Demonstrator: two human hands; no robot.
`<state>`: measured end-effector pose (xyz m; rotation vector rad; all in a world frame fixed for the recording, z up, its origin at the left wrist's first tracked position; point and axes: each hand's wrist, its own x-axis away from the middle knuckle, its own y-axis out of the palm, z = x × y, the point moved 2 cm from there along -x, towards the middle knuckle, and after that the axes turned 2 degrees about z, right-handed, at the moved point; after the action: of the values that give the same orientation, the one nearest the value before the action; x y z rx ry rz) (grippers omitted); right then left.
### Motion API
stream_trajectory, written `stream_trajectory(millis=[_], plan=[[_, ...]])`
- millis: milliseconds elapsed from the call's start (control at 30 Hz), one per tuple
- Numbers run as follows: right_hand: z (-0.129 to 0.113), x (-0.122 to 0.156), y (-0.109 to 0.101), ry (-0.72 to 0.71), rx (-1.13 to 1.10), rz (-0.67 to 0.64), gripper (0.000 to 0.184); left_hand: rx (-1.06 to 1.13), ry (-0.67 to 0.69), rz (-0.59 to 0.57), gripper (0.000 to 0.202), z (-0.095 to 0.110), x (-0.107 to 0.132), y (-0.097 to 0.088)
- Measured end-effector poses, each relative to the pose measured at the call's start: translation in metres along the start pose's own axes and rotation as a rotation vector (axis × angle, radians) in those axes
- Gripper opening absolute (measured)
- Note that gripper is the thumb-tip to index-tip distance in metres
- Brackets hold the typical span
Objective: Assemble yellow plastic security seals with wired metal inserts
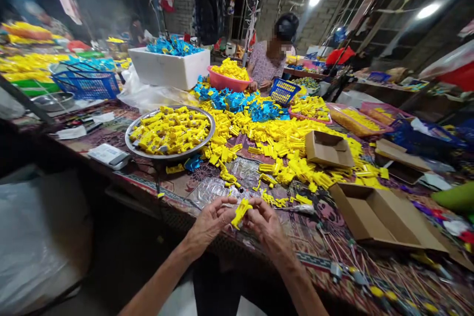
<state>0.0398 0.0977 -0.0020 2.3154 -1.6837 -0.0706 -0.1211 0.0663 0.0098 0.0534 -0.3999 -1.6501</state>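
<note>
Patterned cloth covers the worktop (177,182), and a round steel tray (212,126) sits on it, piled with yellow pieces. Left of that tray sits a blue plastic basket (87,84); beyond the tray stands a white foam box (166,66). Nearer me than the tray and to its right, my left hand (211,222) and right hand (264,222) are both curled, their fingers gripping a yellow plastic piece (241,213) between them, held above the cloth. A loose yellow heap (281,143) spreads right of the tray, a person (266,61) is far beyond it, and an open cardboard box (381,217) lies furthest right.
</note>
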Motion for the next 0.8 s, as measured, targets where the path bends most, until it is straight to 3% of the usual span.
stream_trajectory(millis=[100,200,333,467,567,633,800], plan=[[0.006,0.008,0.003,-0.016,-0.024,-0.016,0.025,-0.011,0.017,-0.043,0.043,-0.003,0.005,0.006],[0.005,0.011,0.003,-0.014,-0.001,-0.005,0.029,-0.036,0.015,-0.005,0.038,-0.004,0.008,0.002],[0.006,0.024,0.009,0.016,0.049,0.107,0.044,-0.046,0.001,0.145,0.033,-0.006,0.008,0.003],[0.014,0.043,0.027,-0.094,0.186,0.24,0.041,-0.069,0.018,0.278,0.028,-0.011,0.006,0.011],[0.016,0.049,0.037,-0.154,0.282,0.307,0.029,-0.08,0.013,0.259,0.028,-0.015,0.008,0.015],[0.013,0.048,0.037,-0.131,0.216,0.299,0.021,-0.086,-0.008,0.233,0.03,-0.016,0.011,0.014],[0.001,0.045,0.019,-0.049,0.119,0.299,0.017,-0.133,-0.121,0.124,0.043,-0.008,0.013,0.013]])
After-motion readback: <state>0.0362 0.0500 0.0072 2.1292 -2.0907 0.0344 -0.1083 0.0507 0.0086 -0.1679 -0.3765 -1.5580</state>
